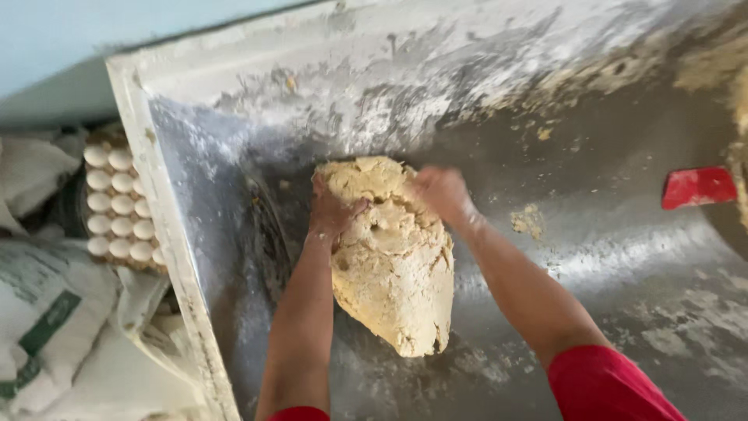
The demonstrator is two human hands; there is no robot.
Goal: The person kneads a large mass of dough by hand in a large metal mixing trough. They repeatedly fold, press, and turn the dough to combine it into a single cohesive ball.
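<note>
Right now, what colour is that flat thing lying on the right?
Red: the scraper shows best in the head view.

**Dough mass on the floured bench**

A large, pale tan lump of dough [393,257] lies on the metal bench [608,257], nearer its left edge than its right. It is elongated, rough and cracked, dusted with flour, its far end thick and folded, its near end tapering to a blunt tip.

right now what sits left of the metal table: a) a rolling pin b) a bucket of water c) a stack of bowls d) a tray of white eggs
d: a tray of white eggs lies beside the floured metal table, while both hands, left hand and right hand, press the dough.
</note>
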